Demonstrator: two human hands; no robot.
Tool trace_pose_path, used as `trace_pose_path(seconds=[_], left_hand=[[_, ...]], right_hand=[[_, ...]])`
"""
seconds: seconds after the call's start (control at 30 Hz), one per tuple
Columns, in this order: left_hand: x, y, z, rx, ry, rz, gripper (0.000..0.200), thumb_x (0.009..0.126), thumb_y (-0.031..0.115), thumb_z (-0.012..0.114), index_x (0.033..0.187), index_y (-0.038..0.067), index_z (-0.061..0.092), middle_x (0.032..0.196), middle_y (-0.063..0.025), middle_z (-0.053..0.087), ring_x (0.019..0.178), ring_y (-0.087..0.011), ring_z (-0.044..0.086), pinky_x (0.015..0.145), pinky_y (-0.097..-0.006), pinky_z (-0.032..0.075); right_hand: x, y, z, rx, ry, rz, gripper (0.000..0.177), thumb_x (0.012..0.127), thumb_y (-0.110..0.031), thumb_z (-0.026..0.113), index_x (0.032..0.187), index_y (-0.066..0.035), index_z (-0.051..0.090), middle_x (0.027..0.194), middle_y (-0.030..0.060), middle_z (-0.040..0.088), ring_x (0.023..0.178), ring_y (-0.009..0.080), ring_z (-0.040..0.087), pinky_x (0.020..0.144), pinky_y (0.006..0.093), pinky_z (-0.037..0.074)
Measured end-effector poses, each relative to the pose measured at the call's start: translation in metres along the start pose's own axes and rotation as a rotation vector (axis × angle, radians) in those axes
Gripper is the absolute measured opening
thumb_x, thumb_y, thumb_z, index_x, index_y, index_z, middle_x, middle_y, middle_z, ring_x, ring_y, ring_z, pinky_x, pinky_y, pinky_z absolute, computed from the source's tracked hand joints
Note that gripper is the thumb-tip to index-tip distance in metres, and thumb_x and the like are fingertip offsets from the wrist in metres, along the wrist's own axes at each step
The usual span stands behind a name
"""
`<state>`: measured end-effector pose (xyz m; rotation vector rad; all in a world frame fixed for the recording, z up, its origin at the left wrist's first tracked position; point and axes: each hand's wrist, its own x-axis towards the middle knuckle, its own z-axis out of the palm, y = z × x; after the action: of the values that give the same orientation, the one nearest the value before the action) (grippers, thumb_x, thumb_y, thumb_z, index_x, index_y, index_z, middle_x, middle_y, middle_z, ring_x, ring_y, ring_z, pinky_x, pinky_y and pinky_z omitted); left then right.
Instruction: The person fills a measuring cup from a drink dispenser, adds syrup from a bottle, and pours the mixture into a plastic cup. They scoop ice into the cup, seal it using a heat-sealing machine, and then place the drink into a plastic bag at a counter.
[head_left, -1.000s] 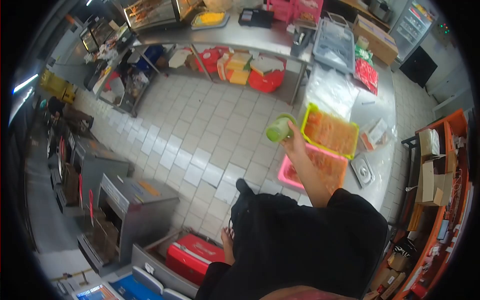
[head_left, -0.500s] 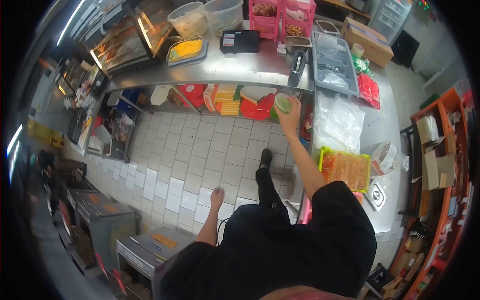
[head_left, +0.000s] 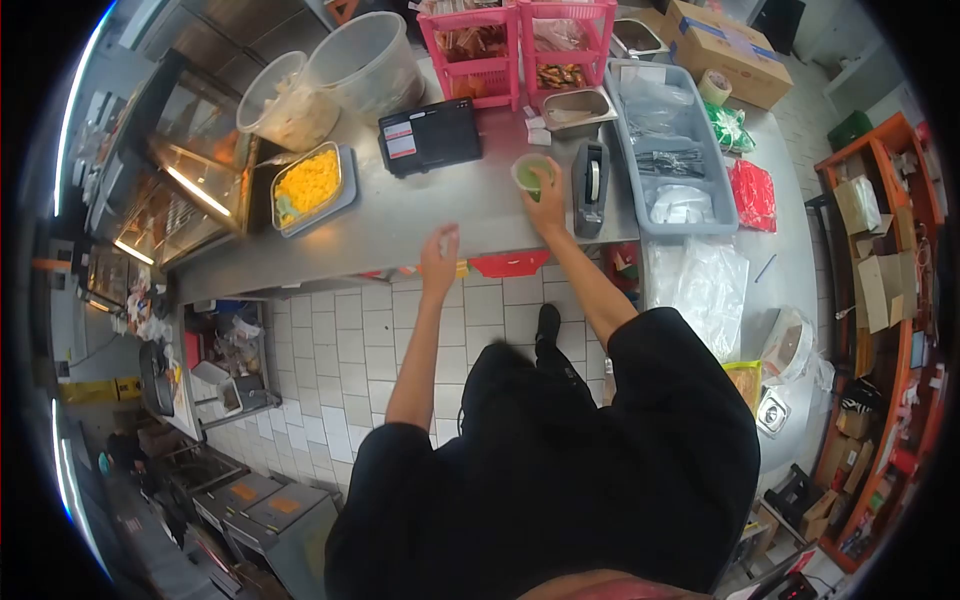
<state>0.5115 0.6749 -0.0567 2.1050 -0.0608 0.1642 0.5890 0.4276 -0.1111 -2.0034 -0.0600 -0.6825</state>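
Observation:
My right hand is closed round a small clear plastic cup with something green in it, over the steel counter just left of a black tape dispenser. Bare and holding nothing, my left hand is at the counter's front edge, its fingers apart and slightly bent. Behind the hands lies a black tablet-like device with a white label.
To the left stand a tray of yellow shredded food and clear tubs. Pink baskets rise at the back. On the right are a grey divided bin, plastic bags and a cardboard box.
My body has come closer to the counter. My right hand has carried the cup from beside the counter's front edge to above its top. My left hand has risen from low at my side.

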Motion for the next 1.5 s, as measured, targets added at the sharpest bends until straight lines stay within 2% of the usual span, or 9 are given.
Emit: trace_pose_path(seconds=[0.37, 0.57, 0.8, 0.87, 0.97, 1.2, 1.3, 1.37, 1.5], left_hand=[[0.248, -0.077, 0.033, 0.626, 0.051, 0.392, 0.073, 0.094, 0.033, 0.061, 0.156, 0.010, 0.031, 0.158, -0.0174, 0.038, 0.149, -0.0425, 0.024, 0.117, -0.0558, 0.026], [0.216, -0.085, 0.031, 0.623, 0.027, 0.349, 0.068, 0.095, 0.031, 0.061, 0.152, 0.005, 0.035, 0.142, -0.0124, 0.057, 0.150, -0.0364, 0.025, 0.115, -0.0588, 0.026], [0.115, -0.063, 0.017, 0.426, 0.204, 0.067, 0.055, 0.093, 0.022, 0.063, 0.143, 0.006, 0.047, 0.127, -0.0113, 0.065, 0.135, -0.0351, 0.043, 0.113, -0.0511, 0.027], [0.084, -0.057, 0.012, 0.311, 0.249, -0.077, 0.048, 0.093, 0.018, 0.063, 0.137, 0.004, 0.052, 0.116, -0.0122, 0.067, 0.123, -0.0316, 0.054, 0.108, -0.0478, 0.034], [0.051, -0.023, 0.015, 0.162, 0.307, -0.250, 0.042, 0.093, 0.017, 0.063, 0.132, 0.003, 0.056, 0.112, -0.0130, 0.069, 0.114, -0.0309, 0.060, 0.102, -0.0443, 0.041], [0.042, -0.009, 0.042, 0.151, 0.288, -0.265, 0.023, 0.094, 0.016, 0.066, 0.114, 0.004, 0.067, 0.104, -0.0116, 0.071, 0.104, -0.0305, 0.065, 0.094, -0.0392, 0.047], [0.087, 0.003, 0.041, 0.090, 0.228, -0.149, 0.023, 0.094, 0.022, 0.068, 0.107, 0.003, 0.069, 0.103, -0.0125, 0.071, 0.102, -0.0287, 0.065, 0.092, -0.0387, 0.048], [0.121, 0.025, 0.044, -0.175, 0.091, -0.307, 0.031, 0.092, 0.028, 0.072, 0.110, 0.003, 0.069, 0.106, -0.0122, 0.071, 0.102, -0.0258, 0.066, 0.092, -0.0378, 0.048], [0.158, 0.122, 0.058, -0.434, -0.128, 0.110, 0.038, 0.089, 0.032, 0.077, 0.113, 0.004, 0.069, 0.112, -0.0086, 0.070, 0.107, -0.0248, 0.064, 0.097, -0.0378, 0.047]], right_hand=[[0.025, -0.042, -0.083, -0.429, 0.193, 0.032, 0.036, 0.085, -0.019, 0.076, 0.116, -0.005, 0.064, 0.134, 0.0199, 0.053, 0.126, 0.0386, 0.050, 0.106, 0.0473, 0.040], [0.168, 0.058, -0.152, -0.559, 0.244, 0.053, 0.024, 0.086, -0.021, 0.074, 0.104, -0.008, 0.067, 0.108, 0.0139, 0.065, 0.108, 0.0354, 0.057, 0.097, 0.0463, 0.042], [0.290, 0.216, -0.181, -0.642, -0.088, 0.100, 0.067, 0.069, -0.026, 0.089, 0.125, -0.009, 0.057, 0.099, 0.0170, 0.070, 0.095, 0.0386, 0.066, 0.082, 0.0467, 0.052], [0.305, 0.255, -0.186, -0.549, -0.147, 0.108, 0.048, 0.070, -0.017, 0.087, 0.109, -0.005, 0.062, 0.088, 0.0182, 0.071, 0.084, 0.0324, 0.071, 0.072, 0.0429, 0.054], [0.312, 0.207, -0.202, -0.597, -0.217, 0.192, 0.027, 0.075, -0.021, 0.085, 0.083, -0.001, 0.068, 0.086, 0.0148, 0.074, 0.083, 0.0220, 0.072, 0.071, 0.0337, 0.053], [0.309, 0.208, -0.237, -0.673, -0.106, -0.284, 0.031, 0.102, -0.019, 0.054, 0.128, -0.009, 0.068, 0.094, 0.0166, 0.072, 0.087, 0.0198, 0.070, 0.077, 0.0323, 0.050], [0.299, 0.120, -0.245, -0.349, -0.067, 0.081, 0.034, 0.104, -0.017, 0.051, 0.134, -0.010, 0.063, 0.092, 0.0098, 0.069, 0.081, 0.0162, 0.062, 0.075, 0.0307, 0.047], [0.280, 0.060, -0.239, -0.244, -0.330, 0.208, 0.038, 0.100, -0.012, 0.050, 0.136, -0.010, 0.061, 0.086, 0.0033, 0.062, 0.077, 0.0132, 0.054, 0.072, 0.0297, 0.045], [0.224, -0.067, -0.190, 0.132, -0.973, 0.124, 0.050, 0.086, -0.006, 0.059, 0.137, -0.009, 0.060, 0.093, 0.0063, 0.069, 0.081, 0.0148, 0.062, 0.079, 0.0312, 0.051]])
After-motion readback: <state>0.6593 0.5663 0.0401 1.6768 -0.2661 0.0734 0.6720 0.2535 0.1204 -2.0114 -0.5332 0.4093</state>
